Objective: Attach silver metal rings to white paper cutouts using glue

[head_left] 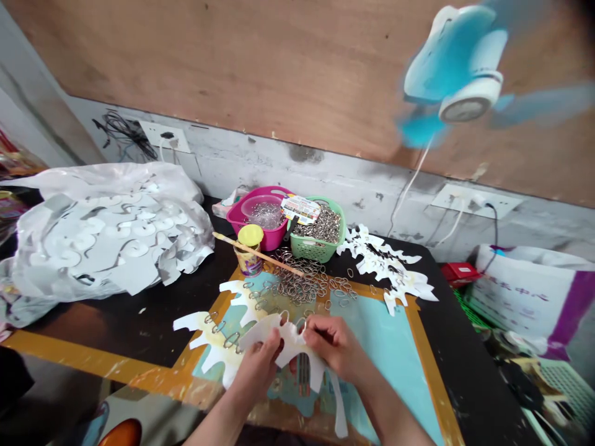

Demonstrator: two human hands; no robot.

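Observation:
My left hand (260,359) is closed on a white cut-out piece (290,339) with a scalloped edge, thumb on top. At its upper edge, my right hand (337,347) pinches the piece beside a metal ring (302,324); the fingertips partly hide that spot. Another oval ring (284,316) sits along the same edge. To the left lie more white cut-outs (218,339) with rings on them and yellowish smears. Just beyond my hands is a loose heap of oval metal rings (302,285) on the light-blue sheet (395,353).
A stick (269,257) lies across a small yellow-topped tub (250,263). Behind stand a pink basket (272,238) and a green basket (316,249) of metal pieces. A plastic bag of white cut-outs (116,241) is left; ringed cut-outs (395,266) lie right. A fan (471,99) spins above.

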